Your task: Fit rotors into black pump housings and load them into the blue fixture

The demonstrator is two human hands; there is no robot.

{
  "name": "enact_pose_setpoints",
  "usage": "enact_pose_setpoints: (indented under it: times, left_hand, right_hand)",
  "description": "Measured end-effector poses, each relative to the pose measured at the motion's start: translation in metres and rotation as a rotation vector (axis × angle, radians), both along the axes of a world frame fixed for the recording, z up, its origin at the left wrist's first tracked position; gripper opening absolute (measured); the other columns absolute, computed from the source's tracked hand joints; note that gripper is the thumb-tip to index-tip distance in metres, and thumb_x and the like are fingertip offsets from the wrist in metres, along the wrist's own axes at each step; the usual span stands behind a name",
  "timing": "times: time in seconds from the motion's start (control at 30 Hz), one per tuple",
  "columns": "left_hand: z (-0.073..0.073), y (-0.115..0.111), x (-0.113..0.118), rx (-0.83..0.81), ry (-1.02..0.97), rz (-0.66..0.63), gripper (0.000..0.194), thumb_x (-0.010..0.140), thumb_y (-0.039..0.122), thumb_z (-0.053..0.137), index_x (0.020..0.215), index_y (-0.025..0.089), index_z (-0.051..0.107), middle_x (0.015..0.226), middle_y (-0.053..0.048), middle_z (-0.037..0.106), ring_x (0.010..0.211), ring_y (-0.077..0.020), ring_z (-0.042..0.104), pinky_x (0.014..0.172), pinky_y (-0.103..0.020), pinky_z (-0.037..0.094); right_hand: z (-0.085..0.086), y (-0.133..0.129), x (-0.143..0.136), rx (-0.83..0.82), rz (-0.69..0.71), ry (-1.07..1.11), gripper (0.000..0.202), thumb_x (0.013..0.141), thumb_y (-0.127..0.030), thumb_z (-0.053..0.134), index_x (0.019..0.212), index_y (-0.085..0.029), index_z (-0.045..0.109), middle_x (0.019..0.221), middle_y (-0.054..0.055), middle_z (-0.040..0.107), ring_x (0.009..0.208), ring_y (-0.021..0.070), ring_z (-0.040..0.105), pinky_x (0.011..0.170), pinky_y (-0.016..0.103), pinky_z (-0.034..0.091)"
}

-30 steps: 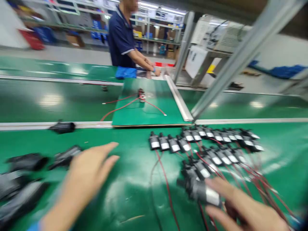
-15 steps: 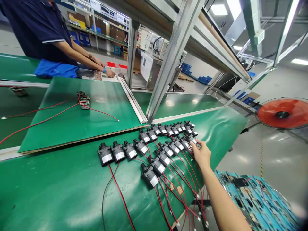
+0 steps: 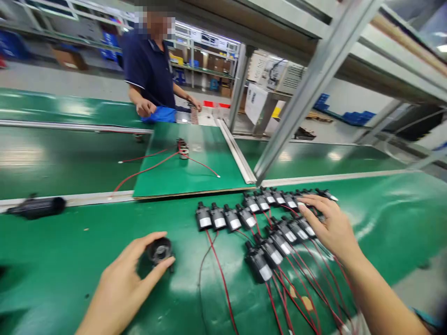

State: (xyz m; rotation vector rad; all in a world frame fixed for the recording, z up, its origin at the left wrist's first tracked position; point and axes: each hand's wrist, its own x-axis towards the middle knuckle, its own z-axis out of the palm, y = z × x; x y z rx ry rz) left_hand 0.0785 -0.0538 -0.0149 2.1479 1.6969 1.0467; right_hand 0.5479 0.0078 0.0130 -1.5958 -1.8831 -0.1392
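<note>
Left hand [image 3: 120,288] grips a round black pump housing [image 3: 159,250] between thumb and fingers, near the front edge of the green surface [image 3: 70,251]. Right hand [image 3: 331,225], fingers spread wide, rests on the rows of black pumps [image 3: 258,223] with red leads, toward the surface's right end.

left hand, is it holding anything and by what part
Yes: the left hand grips a small black round part by its sides, thumb on one side, fingers on the other. The part sits low on the green belt.
</note>
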Motion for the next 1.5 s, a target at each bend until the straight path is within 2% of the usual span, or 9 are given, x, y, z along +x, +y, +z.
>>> enact_pose_setpoints:
  times: [0.2, 0.43, 0.67, 0.8, 0.93, 1.17, 1.27, 1.37, 1.5]
  left_hand:
    - [-0.007, -0.003, -0.005, -0.033, 0.103, 0.040, 0.041, 0.089, 0.046, 0.065, 0.125, 0.027, 0.059, 0.114, -0.005, 0.073, 0.095, -0.0221, 0.073, 0.077, -0.028, 0.060]
    - [-0.019, -0.007, -0.015, 0.079, 0.137, -0.046, 0.047, 0.088, 0.044, 0.069, 0.131, 0.030, 0.054, 0.119, -0.004, 0.073, 0.113, -0.0263, 0.069, 0.098, -0.038, 0.058]
    - [-0.019, -0.002, -0.017, 0.067, 0.115, -0.074, 0.051, 0.088, 0.042, 0.068, 0.133, 0.030, 0.048, 0.118, -0.005, 0.073, 0.113, -0.0261, 0.069, 0.102, -0.040, 0.057]
    - [-0.021, 0.001, -0.019, 0.079, 0.088, -0.162, 0.053, 0.087, 0.036, 0.070, 0.133, 0.028, 0.045, 0.114, -0.005, 0.073, 0.105, -0.0244, 0.071, 0.101, -0.041, 0.057]
    - [-0.022, 0.004, -0.021, 0.071, 0.039, -0.177, 0.055, 0.084, 0.039, 0.074, 0.129, 0.028, 0.046, 0.109, -0.004, 0.073, 0.098, -0.0235, 0.072, 0.098, -0.041, 0.058]
    - [-0.017, -0.008, -0.014, -0.158, -0.174, -0.112, 0.048, 0.088, 0.025, 0.066, 0.131, 0.031, 0.045, 0.125, -0.006, 0.063, 0.113, -0.0215, 0.064, 0.094, -0.032, 0.056]
    - [-0.015, -0.011, -0.010, -0.220, -0.228, -0.061, 0.047, 0.090, 0.026, 0.065, 0.131, 0.033, 0.044, 0.123, -0.004, 0.063, 0.111, -0.0208, 0.064, 0.093, -0.034, 0.055]
    - [-0.016, -0.012, -0.007, -0.223, -0.256, -0.022, 0.057, 0.089, 0.030, 0.067, 0.138, 0.034, 0.037, 0.122, -0.003, 0.066, 0.111, -0.0217, 0.065, 0.095, -0.036, 0.054]
    - [-0.017, -0.013, -0.003, -0.213, -0.290, -0.024, 0.071, 0.087, 0.027, 0.070, 0.144, 0.033, 0.029, 0.121, -0.002, 0.068, 0.109, -0.0215, 0.067, 0.094, -0.035, 0.055]
  right_hand:
    - [0.045, 0.111, -0.157, -0.045, 0.437, -0.036, 0.027, 0.097, -0.041, 0.055, 0.103, -0.022, 0.073, 0.109, 0.008, 0.072, 0.107, 0.0255, 0.062, 0.098, 0.041, 0.044]
    - [0.030, 0.230, -0.296, -0.311, 0.302, 0.037, 0.029, 0.099, -0.029, 0.049, 0.112, -0.019, 0.072, 0.111, 0.009, 0.072, 0.105, 0.0219, 0.064, 0.093, 0.030, 0.043]
    - [0.026, 0.290, -0.354, -0.415, 0.190, 0.101, 0.046, 0.104, -0.045, 0.032, 0.131, -0.020, 0.061, 0.129, 0.013, 0.065, 0.120, 0.0256, 0.058, 0.098, 0.036, 0.043]
    - [0.030, 0.313, -0.376, -0.488, 0.160, 0.094, 0.052, 0.097, -0.055, 0.046, 0.138, -0.025, 0.056, 0.134, 0.014, 0.062, 0.123, 0.0316, 0.057, 0.099, 0.047, 0.043]
    - [0.031, 0.323, -0.393, -0.511, 0.094, 0.077, 0.042, 0.086, -0.039, 0.066, 0.122, -0.018, 0.067, 0.124, 0.018, 0.067, 0.118, 0.0349, 0.060, 0.100, 0.053, 0.041]
    - [0.050, 0.291, -0.371, -0.291, 0.271, 0.220, 0.047, 0.094, -0.035, 0.056, 0.139, -0.021, 0.052, 0.121, 0.009, 0.067, 0.103, 0.0211, 0.064, 0.089, 0.035, 0.050]
    - [0.075, 0.228, -0.336, -0.195, 0.646, 0.396, 0.049, 0.092, -0.043, 0.063, 0.134, -0.020, 0.056, 0.104, 0.004, 0.069, 0.077, 0.0155, 0.062, 0.070, 0.029, 0.050]
    - [0.091, 0.138, -0.300, -0.241, 0.870, 0.182, 0.043, 0.079, -0.047, 0.079, 0.113, -0.022, 0.071, 0.088, 0.001, 0.066, 0.071, 0.0134, 0.057, 0.065, 0.025, 0.045]
    - [0.073, 0.043, -0.273, -0.394, 1.080, -0.069, 0.042, 0.082, -0.042, 0.078, 0.119, -0.025, 0.068, 0.086, 0.001, 0.063, 0.075, 0.0129, 0.059, 0.064, 0.023, 0.043]
